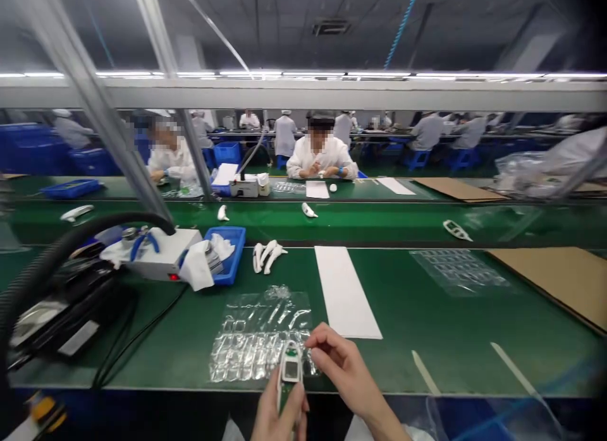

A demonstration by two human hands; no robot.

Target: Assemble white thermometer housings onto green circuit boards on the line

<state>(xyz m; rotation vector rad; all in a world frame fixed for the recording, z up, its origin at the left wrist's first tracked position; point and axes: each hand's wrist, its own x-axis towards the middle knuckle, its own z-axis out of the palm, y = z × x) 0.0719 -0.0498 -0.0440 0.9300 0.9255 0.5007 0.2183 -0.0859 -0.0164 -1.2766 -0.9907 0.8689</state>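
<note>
My left hand (pixel 279 416) grips a white handheld electronic device (pixel 291 365) upright at the bench's front edge, its small screen facing me. My right hand (pixel 341 373) is raised just to the right of the device, with its fingertips pinched close to the device's upper edge. Whether those fingertips hold anything small is hidden. Directly behind my hands lies a clear plastic blister tray (pixel 258 340). A white paper strip (pixel 345 292) lies farther to the right, and several white curved plastic parts (pixel 268 256) sit in a small group beyond the tray.
A blue bin (pixel 228 254) holding white cloth stands next to a white bench machine (pixel 156 254). A black hose (pixel 80 229) arcs over black equipment at left. Cardboard (pixel 545 283) lies at right. Co-workers sit beyond a second green bench (pixel 332 223).
</note>
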